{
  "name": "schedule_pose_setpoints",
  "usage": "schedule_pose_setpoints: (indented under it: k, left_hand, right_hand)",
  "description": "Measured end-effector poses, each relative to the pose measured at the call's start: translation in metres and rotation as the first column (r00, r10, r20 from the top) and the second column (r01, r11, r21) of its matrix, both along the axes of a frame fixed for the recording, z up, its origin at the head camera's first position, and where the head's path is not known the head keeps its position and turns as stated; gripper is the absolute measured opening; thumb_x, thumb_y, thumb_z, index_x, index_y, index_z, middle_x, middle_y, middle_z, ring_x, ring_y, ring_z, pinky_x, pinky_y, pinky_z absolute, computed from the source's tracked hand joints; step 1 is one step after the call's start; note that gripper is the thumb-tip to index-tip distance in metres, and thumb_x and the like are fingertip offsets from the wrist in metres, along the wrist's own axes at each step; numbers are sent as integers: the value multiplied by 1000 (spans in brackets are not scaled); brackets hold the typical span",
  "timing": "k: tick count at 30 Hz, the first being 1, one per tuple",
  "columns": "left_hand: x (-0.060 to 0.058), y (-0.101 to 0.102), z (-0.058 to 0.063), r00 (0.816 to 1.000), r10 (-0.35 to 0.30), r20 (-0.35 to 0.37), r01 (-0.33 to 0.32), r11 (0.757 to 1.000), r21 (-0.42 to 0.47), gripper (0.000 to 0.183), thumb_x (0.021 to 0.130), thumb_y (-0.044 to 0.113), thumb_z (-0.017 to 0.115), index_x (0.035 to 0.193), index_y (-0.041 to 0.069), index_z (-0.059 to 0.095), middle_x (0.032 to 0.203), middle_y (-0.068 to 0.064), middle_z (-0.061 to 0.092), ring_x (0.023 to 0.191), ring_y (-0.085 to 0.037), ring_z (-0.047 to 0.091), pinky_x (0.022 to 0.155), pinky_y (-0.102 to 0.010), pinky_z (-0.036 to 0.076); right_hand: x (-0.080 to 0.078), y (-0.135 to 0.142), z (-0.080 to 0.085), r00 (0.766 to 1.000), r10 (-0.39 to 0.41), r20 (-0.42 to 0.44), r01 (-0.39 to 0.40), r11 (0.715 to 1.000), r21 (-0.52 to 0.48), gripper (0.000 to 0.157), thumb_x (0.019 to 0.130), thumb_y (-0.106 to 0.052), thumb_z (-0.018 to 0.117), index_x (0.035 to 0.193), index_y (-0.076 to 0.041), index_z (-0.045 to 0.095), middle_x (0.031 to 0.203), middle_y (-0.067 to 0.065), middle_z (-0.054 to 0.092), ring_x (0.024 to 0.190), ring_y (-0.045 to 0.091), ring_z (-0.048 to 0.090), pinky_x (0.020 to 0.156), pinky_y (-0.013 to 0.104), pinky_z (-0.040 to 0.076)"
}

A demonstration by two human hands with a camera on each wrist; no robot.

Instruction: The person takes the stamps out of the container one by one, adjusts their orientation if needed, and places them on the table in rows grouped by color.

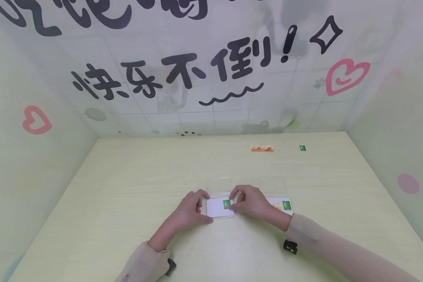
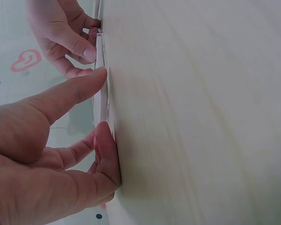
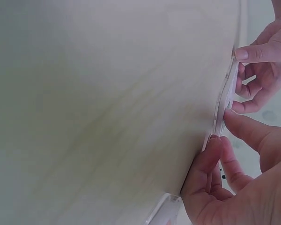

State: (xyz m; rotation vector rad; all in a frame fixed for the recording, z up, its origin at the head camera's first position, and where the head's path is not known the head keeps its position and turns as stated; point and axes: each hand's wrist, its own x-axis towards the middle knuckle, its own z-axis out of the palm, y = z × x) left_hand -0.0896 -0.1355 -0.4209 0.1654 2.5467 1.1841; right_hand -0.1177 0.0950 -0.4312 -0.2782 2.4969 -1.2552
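A flat white card stack (image 1: 216, 207) lies in a thin clear case on the table, with a small green picture square (image 1: 227, 204) at its right end. Around the left end curves my left hand (image 1: 190, 209), thumb at the near corner and fingertips at the far one. My right hand (image 1: 251, 200) grips the right end, its thumb beside the green square. Seen edge-on in the left wrist view, the case (image 2: 102, 93) sits low between both hands. In the right wrist view, the right hand's fingers curl down beside the case (image 3: 221, 105) close to the tabletop.
To the right, partly behind the right forearm, lies a second white card (image 1: 289, 212) with a green square. Clear plastic lids (image 1: 218, 186) lie just beyond. Farther back are two orange picture pieces (image 1: 262, 149) and a green one (image 1: 302, 148). Printed walls enclose the table (image 1: 134, 168).
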Motion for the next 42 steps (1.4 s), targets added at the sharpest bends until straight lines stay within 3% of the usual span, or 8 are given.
schedule_pose_setpoints:
  k: [19,30,42]
  left_hand:
    - [0,0,1,1000,0,1,0,1000,3,57,75,0,92,123,5,62,92,-7,48,82,-20,46,70,-29,39]
    - [-1,1,0,1000,1,1,-1,1000,-5,57,75,1,92,123,5,62,92,-7,48,81,-20,46,70,-29,38]
    - [-2,1,-1,1000,7,19,-7,1000,-11,58,76,2,92,125,6,62,94,-7,48,83,-20,46,72,-31,39]
  right_hand:
    - [5,-2,4,999,-31,-6,31,1000,0,17,84,-3,87,95,-7,74,74,2,63,67,15,54,66,29,43]
    - [3,-5,-3,995,-42,-90,45,999,25,10,88,-9,84,89,-10,75,71,-1,60,65,14,51,64,27,41]
    - [4,-7,-1,996,-49,-72,51,998,32,11,86,-6,86,92,-9,77,72,0,61,68,15,51,67,29,40]
